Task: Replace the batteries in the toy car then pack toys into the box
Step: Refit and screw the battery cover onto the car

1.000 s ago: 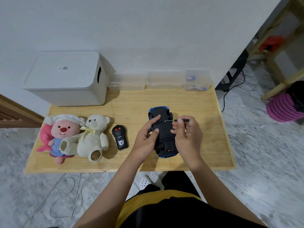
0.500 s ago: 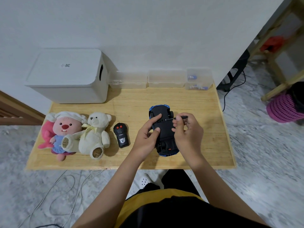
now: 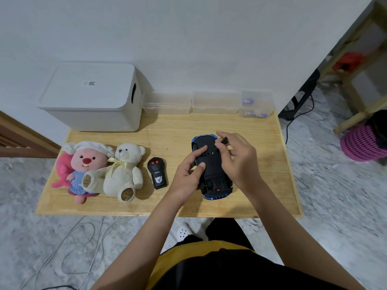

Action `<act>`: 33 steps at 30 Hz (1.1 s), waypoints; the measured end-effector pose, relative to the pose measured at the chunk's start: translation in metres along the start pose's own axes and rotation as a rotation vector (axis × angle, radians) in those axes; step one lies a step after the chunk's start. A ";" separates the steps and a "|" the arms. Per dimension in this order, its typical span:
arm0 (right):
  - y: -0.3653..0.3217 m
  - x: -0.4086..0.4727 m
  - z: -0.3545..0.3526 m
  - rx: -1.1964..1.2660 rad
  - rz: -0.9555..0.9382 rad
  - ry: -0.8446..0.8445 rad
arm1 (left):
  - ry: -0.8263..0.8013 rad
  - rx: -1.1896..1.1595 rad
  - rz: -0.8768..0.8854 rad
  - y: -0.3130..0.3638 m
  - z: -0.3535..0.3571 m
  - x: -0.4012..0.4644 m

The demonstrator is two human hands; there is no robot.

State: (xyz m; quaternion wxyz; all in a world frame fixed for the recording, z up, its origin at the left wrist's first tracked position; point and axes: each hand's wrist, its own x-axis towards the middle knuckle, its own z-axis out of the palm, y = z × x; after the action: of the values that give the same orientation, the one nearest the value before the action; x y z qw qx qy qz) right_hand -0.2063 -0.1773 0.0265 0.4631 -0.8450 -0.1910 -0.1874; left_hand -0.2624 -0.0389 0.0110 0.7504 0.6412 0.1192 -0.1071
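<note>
A blue toy car lies upside down on the wooden table, black underside up. My left hand grips its left side, thumb and forefinger on the underside. My right hand pinches a small black-handled screwdriver above the car's front half, its tip towards the underside. A black remote control lies left of the car. A white teddy bear and a pink plush with a white cap sit at the table's left. A closed white storage box stands at the back left.
Three clear plastic containers line the wall at the back; the right one holds small blue-and-white items. A thin wire runs from the remote toward the back. Cables lie on the marble floor at the left. A pink basket stands at the far right.
My right hand has lifted and tilted the screwdriver, so its handle now points up and back rather than lying level across the car. My left hand keeps its hold.
</note>
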 end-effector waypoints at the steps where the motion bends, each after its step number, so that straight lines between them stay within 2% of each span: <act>1: -0.001 0.002 0.000 0.037 0.023 0.014 | 0.000 -0.002 -0.003 0.001 0.001 0.000; 5: -0.006 0.007 -0.003 0.161 0.148 0.067 | 0.000 -0.012 -0.016 0.004 0.001 0.001; 10: -0.006 0.009 -0.001 0.171 0.054 0.113 | 0.033 -0.019 -0.016 0.009 0.000 0.004; 17: -0.017 0.013 0.000 0.227 0.168 0.143 | 0.055 -0.030 -0.015 0.014 -0.002 0.003; 23: -0.013 0.014 -0.003 0.253 0.092 0.132 | 0.054 -0.032 -0.008 0.016 -0.003 0.002; 28: -0.017 0.017 -0.005 0.314 0.167 0.121 | 0.062 -0.030 0.000 0.018 -0.004 0.000; 33: -0.016 0.018 -0.003 0.300 0.115 0.145 | 0.047 -0.038 -0.007 0.019 -0.002 -0.001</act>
State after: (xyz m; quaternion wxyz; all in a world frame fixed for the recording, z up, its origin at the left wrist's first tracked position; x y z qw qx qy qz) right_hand -0.1995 -0.1694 0.0480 0.6065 -0.7602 -0.1342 -0.1906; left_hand -0.2580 -0.0344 0.0287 0.7590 0.6289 0.1408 -0.0922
